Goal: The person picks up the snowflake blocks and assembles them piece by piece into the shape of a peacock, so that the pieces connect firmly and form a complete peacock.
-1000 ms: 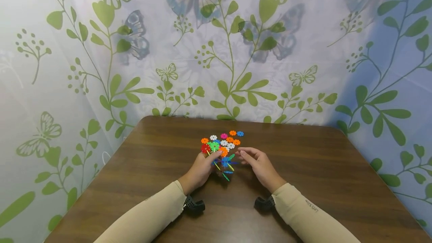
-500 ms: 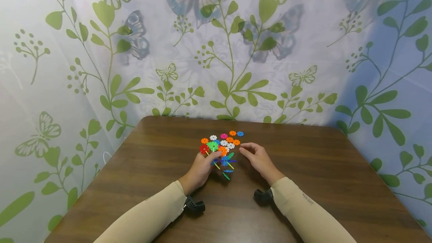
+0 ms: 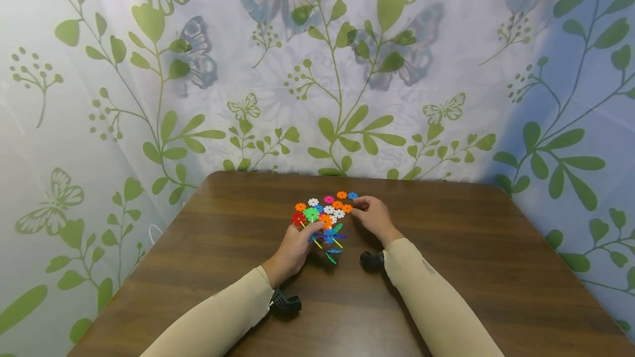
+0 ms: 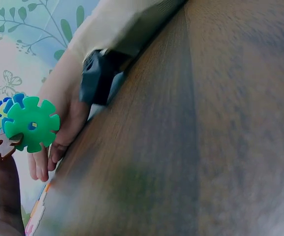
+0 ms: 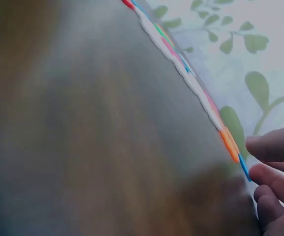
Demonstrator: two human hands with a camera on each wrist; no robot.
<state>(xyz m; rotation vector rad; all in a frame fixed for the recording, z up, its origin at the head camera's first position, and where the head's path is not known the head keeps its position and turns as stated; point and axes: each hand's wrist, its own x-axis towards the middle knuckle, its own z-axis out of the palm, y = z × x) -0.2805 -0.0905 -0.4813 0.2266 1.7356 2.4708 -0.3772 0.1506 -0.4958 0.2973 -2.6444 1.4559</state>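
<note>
My left hand [image 3: 291,248] grips a built-up cluster of notched plastic snowflake discs, thumb on top. The cluster includes a blue disc [image 3: 329,236], a red disc [image 3: 299,218], a bright green disc [image 3: 311,214] and an orange disc [image 3: 325,221], with yellow and dark green ones set edge-on. In the left wrist view a green disc [image 4: 23,115] sticks out beside a brown disc [image 4: 2,147]. My right hand [image 3: 375,217] is at the loose discs' right side, thumb and forefinger apart, fingertips right by a loose orange disc [image 3: 347,209] and a blue disc [image 3: 353,195].
Several loose snowflake discs lie flat beyond the cluster, among them a white disc [image 3: 313,202] and a pink disc [image 3: 329,199]. They rest on a brown wooden table [image 3: 446,269]. A patterned curtain [image 3: 278,114] hangs behind its far edge. Each wrist carries a black camera mount [image 3: 286,301].
My right hand has moved away from the cluster, first to the right, then forward to the loose discs. My left hand keeps its hold on the cluster, almost still.
</note>
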